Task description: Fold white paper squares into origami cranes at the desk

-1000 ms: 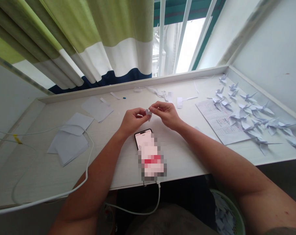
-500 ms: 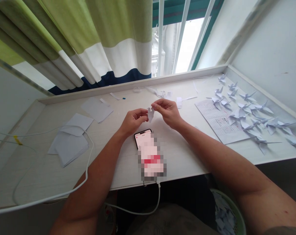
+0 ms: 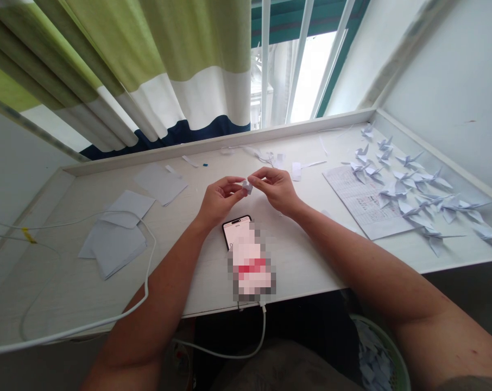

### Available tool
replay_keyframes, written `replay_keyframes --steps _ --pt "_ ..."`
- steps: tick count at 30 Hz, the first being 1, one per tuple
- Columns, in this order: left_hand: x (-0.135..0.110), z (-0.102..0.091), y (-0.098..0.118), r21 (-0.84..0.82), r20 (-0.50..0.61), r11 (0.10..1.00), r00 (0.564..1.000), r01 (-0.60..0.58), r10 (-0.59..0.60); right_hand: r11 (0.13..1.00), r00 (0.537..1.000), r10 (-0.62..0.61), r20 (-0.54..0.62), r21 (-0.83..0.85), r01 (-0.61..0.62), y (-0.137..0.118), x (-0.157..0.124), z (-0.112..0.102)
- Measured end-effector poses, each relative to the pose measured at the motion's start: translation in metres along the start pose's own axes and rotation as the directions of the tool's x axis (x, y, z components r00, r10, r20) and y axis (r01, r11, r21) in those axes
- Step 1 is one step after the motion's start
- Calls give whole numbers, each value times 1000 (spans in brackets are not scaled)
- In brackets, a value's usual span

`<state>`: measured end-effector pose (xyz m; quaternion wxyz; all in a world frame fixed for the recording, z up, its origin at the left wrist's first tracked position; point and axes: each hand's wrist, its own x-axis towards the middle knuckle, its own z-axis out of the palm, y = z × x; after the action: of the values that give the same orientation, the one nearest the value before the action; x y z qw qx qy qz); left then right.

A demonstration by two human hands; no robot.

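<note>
— White folded paper (image 3: pixel 247 187): where is it in your hands?
— Pinched narrowly between the fingertips of your left hand (image 3: pixel 220 198) and right hand (image 3: pixel 276 190), held above the middle of the worktop (image 3: pixel 303 266), with paper cranes (image 3: pixel 409 160) spread toward its right edge.

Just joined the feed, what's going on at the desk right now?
A person pinches a small folded piece of white paper between the fingertips of the left hand and right hand, above a phone lying on a white desk. Origami paper cranes lie to the right, some on a printed sheet. Square paper sheets lie to the left.
</note>
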<state>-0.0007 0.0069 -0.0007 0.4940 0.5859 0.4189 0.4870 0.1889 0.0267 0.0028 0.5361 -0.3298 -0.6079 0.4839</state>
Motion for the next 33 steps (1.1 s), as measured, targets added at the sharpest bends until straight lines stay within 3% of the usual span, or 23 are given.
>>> replay_keyframes --steps 4,16,22,28,33 --pt "-1 0 -1 52 -4 998 999 -36 37 999 999 -20 -39 -41 18 4 1 -1" --pt "0 -2 2 89 -110 995 993 -36 46 978 999 -51 -11 -201 48 2 -3 2" --pt "7 -15 -15 108 -103 994 994 -19 30 954 994 53 97 -298 -22 14 -6 6" --pt "16 -28 -32 124 -157 992 987 -5 25 870 973 151 175 -491 -47 20 -12 25" --pt "17 -31 -34 139 -158 990 987 -7 29 701 953 225 204 -713 -13 15 -13 34"
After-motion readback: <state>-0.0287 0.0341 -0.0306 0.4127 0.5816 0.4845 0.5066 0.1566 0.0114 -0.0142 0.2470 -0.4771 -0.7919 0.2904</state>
